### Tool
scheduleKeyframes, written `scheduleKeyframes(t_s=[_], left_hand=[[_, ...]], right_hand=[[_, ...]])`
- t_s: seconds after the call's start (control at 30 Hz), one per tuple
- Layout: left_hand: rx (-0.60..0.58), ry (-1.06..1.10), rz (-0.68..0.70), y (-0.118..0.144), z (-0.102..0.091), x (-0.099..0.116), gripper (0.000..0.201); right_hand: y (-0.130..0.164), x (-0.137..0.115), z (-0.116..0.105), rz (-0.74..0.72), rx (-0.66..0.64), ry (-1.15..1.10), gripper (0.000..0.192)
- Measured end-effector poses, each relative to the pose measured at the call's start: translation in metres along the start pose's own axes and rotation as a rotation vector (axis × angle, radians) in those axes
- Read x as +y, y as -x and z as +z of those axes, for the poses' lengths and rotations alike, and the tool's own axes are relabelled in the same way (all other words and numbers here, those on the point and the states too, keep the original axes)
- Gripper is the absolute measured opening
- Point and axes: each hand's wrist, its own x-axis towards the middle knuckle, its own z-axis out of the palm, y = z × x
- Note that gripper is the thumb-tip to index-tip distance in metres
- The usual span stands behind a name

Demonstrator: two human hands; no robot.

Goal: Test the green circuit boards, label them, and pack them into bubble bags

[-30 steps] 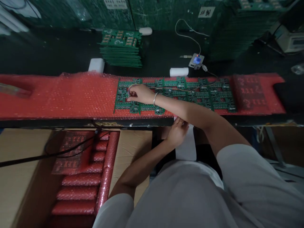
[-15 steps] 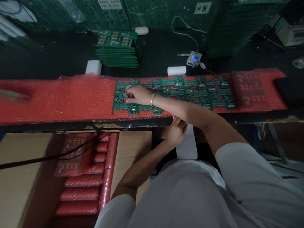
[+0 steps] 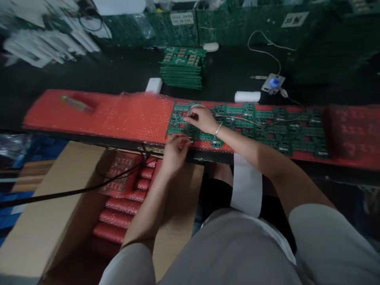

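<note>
The green printed circuit board panel [image 3: 190, 126], a flat rectangle dotted with small dark components and cut-out slots, lay at the left end of a row of like panels on the long red bubble-wrap sheet [image 3: 130, 116] along the bench edge. The right hand [image 3: 202, 118] rested on its upper part, fingertips pinched together on a thin pale wire [image 3: 252, 120] that trailed off to the right. The left hand [image 3: 175, 148] sat at the panel's near edge, fingers curled onto it; whether they gripped it could not be told.
</note>
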Motion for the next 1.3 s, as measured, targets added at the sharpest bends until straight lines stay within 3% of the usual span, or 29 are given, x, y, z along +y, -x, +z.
scheduleKeyframes(t_s=[0.07,0.17,0.37,0.63,0.73,0.93,1.1,1.3], left_hand=[[-0.033,-0.059,-0.039,-0.014,-0.016,-0.024,0.011],[-0.12,-0.127,-0.027,-0.029,-0.023,-0.042,0.013],[-0.232,-0.223,0.014,-0.04,-0.021,-0.041,0.015],[-0.178,-0.279,0.03,-0.043,-0.013,-0.044,0.01],[-0.14,-0.279,0.068,-0.038,-0.013,-0.04,0.009],[-0.073,-0.342,0.291,-0.004,-0.013,-0.032,0.026],[-0.081,-0.389,0.293,0.017,-0.002,-0.036,0.037],[-0.057,-0.42,0.302,0.021,0.003,-0.038,0.042]], right_hand=[[0.002,0.004,0.003,0.007,0.03,-0.02,0.025],[0.004,0.006,0.007,0.006,0.053,-0.026,0.027],[0.005,0.006,0.009,0.006,0.052,-0.003,0.027],[0.006,0.005,0.008,0.014,0.049,-0.009,0.026],[0.006,0.005,0.008,0.023,0.05,-0.017,0.026],[0.005,0.004,0.007,0.013,0.06,-0.103,0.02],[-0.004,-0.002,0.006,-0.023,0.001,-0.18,0.013],[-0.019,-0.014,0.013,-0.094,-0.08,-0.105,0.012]])
